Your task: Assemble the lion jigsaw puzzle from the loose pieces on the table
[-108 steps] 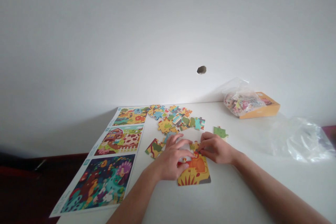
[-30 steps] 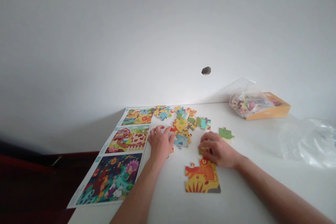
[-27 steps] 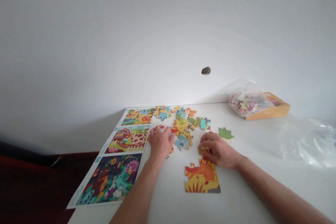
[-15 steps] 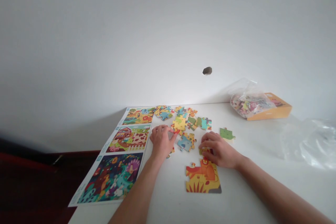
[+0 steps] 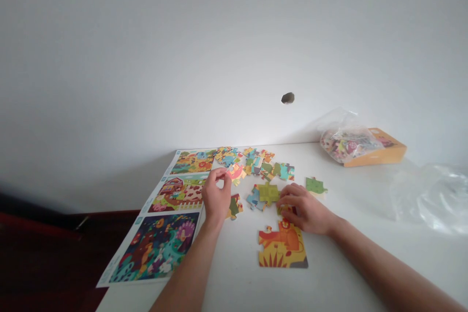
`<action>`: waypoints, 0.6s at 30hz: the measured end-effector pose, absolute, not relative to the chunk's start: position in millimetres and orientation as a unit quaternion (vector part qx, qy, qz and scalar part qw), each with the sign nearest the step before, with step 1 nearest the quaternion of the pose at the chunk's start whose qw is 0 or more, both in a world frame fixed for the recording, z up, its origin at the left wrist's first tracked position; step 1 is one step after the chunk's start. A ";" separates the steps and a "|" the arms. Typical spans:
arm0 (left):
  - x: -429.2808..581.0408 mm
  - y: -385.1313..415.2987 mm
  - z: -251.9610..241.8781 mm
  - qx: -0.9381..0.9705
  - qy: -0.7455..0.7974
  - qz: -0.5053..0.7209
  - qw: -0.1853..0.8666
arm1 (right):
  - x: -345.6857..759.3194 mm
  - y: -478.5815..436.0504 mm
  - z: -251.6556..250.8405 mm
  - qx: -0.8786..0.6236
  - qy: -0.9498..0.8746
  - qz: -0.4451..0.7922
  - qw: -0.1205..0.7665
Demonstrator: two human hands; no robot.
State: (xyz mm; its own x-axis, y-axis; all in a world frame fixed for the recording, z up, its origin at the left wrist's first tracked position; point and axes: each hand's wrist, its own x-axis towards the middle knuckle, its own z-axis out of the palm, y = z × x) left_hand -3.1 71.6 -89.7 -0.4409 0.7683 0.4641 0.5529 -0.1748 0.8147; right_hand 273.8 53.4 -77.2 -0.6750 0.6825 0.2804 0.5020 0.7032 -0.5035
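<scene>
My left hand (image 5: pixel 217 195) pinches the edge of a pink and red puzzle piece (image 5: pixel 236 172) between thumb and forefinger. Curled fingers of my right hand (image 5: pixel 303 207) rest on a puzzle piece (image 5: pixel 283 210), mostly hidden under them, at the top of a joined lion section (image 5: pixel 283 244). Beside the right fingertips, a yellow-green piece (image 5: pixel 268 193) overlaps a blue piece (image 5: pixel 253 199). A dark green and red piece (image 5: pixel 236 206) lies just right of my left wrist.
Several loose pieces (image 5: pixel 256 158) are heaped at the back of the white table (image 5: pixel 234 273). A printed picture sheet (image 5: pixel 146 212) lies left. To the right are a green piece (image 5: pixel 316 185), a bag of pieces (image 5: pixel 347 144) on an orange box (image 5: pixel 387 153), and clear plastic (image 5: pixel 435 200).
My left hand has moved slightly up and left, now holding the pink and red piece. The yellow-green piece now overlaps the blue one. My right hand stays in place.
</scene>
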 end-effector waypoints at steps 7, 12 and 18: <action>0.8 54.4 -72.3 0.526 0.495 0.400 0.564 | 271.3 53.7 -76.3 -0.306 -0.894 0.205 0.254; 16.8 60.5 -85.6 0.678 0.487 0.360 0.417 | 272.4 55.7 -78.6 -0.312 -0.904 0.197 0.215; 14.5 78.3 -100.1 0.642 0.546 0.465 0.273 | 271.8 55.8 -83.7 -0.321 -0.905 0.184 0.211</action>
State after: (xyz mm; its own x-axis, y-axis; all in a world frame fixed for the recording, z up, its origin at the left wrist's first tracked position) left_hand 14.5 78.3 -100.1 -0.0275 0.9539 0.2990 0.4467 -0.2559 0.8573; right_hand 271.8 55.8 -83.7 -0.7050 0.6585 0.2632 0.5032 0.7260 -0.4687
